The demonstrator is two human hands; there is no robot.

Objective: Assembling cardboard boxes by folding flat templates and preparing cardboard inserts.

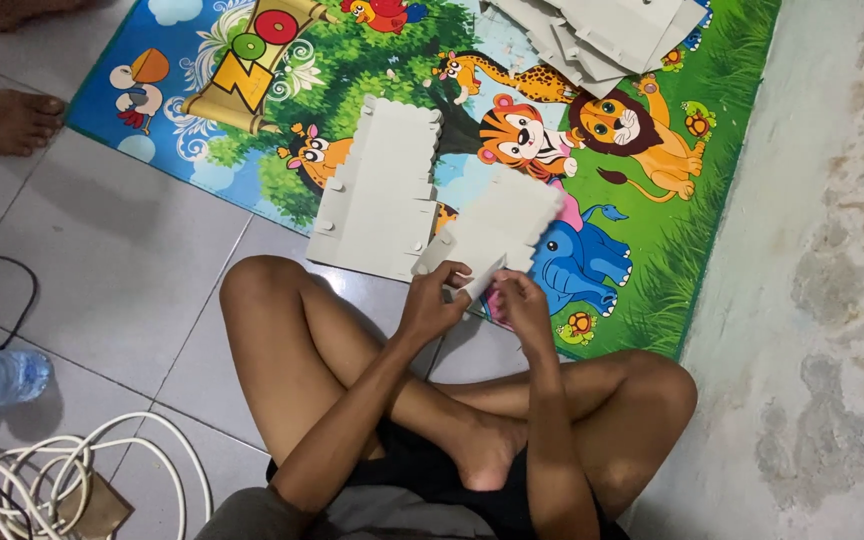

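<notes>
Tiled floor [122, 250] here, with a bright cartoon animal mat [652, 230] spread over it and someone sitting cross-legged at its edge. Both the left hand [434, 303] and right hand [522, 300] have a closed grip on the near end of a grey notched cardboard piece [502, 225], held just above the mat. A similar flat panel [382, 190] lies right beside it, more stacked pieces [602, 35] further off.

Pale grey card panels [382, 190] lie on a bright cartoon-animal mat [592, 130] of green, blue and orange.
</notes>
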